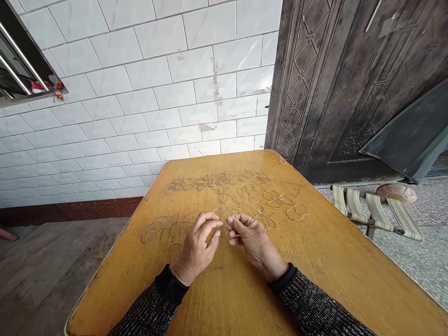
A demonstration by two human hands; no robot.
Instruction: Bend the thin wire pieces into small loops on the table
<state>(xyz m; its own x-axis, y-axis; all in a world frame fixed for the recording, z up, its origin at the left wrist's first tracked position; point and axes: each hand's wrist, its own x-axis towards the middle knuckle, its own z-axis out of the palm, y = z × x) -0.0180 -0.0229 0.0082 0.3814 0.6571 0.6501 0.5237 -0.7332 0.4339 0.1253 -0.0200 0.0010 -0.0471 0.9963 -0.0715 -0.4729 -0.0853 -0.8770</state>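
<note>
My right hand (254, 240) is closed in a pinch, thumb against forefinger, on a thin wire (226, 225) above the middle of the table. Facing it from the left, my left hand (198, 245) has its fingers stretched toward that wire, the thumb apart from the forefinger. Its fingertips are close to the wire; whether they touch it I cannot tell. The held wire's shape is partly hidden by the fingers. Just beyond the hands lie several bent wire loops, one a rounded two-lobed wire shape (297, 220) to the right.
The wooden table (224, 298) carries rows of wire loops (224, 178) toward its far end and more wire loops (156, 226) at left. Beyond stand a white tiled wall (147, 84) and a dark metal door (336, 93). A strapped folding stool (374, 210) and a ball (397, 192) are at right.
</note>
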